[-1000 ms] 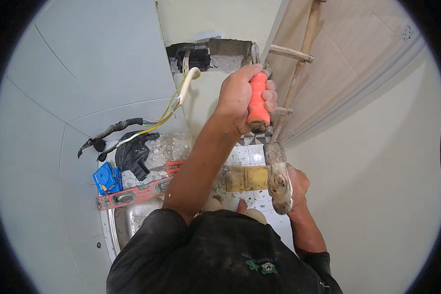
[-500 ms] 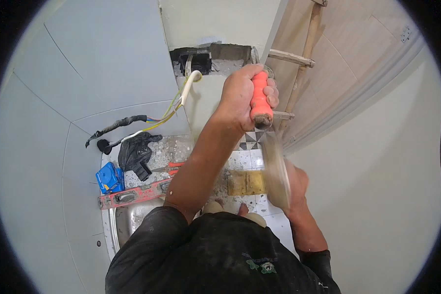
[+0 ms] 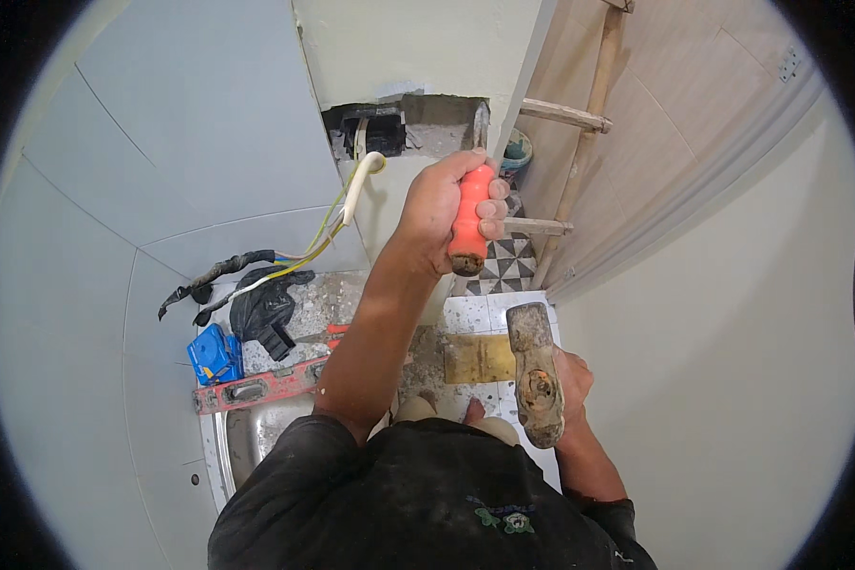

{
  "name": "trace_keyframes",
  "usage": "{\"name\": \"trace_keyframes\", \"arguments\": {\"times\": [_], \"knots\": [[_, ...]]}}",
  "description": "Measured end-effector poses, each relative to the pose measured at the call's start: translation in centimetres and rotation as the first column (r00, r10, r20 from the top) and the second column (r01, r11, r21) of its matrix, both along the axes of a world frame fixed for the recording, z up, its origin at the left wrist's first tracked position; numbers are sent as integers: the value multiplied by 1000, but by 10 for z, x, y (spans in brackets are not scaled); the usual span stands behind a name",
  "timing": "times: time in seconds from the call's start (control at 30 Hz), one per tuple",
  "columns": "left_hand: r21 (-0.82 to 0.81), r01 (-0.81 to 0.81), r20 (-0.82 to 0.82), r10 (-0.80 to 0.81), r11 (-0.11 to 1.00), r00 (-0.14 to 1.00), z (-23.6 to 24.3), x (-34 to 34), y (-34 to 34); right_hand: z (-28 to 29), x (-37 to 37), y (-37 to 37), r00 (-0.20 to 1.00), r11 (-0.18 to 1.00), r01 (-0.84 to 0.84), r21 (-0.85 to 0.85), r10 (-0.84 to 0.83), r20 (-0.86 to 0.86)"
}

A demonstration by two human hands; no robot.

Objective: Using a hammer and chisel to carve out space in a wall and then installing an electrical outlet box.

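My left hand (image 3: 429, 204) is wrapped around the orange handle of a chisel (image 3: 469, 223). The chisel's metal shank points away from me, into the right end of a rough rectangular recess (image 3: 437, 133) cut in the pale wall. Lower and to the right, my right hand (image 3: 572, 380) is closed on a hammer (image 3: 539, 380); its worn, dusty head faces up, apart from the chisel, and its handle is mostly hidden. A black box (image 3: 387, 133) sits in the recess's left part. A cream conduit (image 3: 361, 185) with wires hangs out below it.
At left, a red spirit level (image 3: 290, 382) lies by a metal sink (image 3: 256, 427), near a blue box (image 3: 216, 356) and a black plastic bag (image 3: 261, 304). A wooden ladder (image 3: 579, 157) leans at right, with a bucket (image 3: 517, 152) behind. A yellowish board (image 3: 480, 359) lies below.
The hammer, blurred and close below the chisel before, now shows sharply, slightly lower and away from it. My left hand and the chisel have shifted left and toward me.
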State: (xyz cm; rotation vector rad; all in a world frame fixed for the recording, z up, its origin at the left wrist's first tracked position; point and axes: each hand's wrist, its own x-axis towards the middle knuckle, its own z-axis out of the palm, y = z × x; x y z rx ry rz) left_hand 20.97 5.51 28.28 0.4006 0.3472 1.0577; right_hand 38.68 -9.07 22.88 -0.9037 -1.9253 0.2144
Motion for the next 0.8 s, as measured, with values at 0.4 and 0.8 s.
{"name": "trace_keyframes", "arguments": {"times": [0.4, 0.8], "knots": [[-60, 13, 67, -9, 998, 998, 3, 7, 13, 4, -9, 11, 998, 998, -55, 15, 54, 41], [-70, 8, 61, -4, 997, 998, -19, -1, 2, -5, -13, 15, 998, 999, 12, 42, -14, 61]]}}
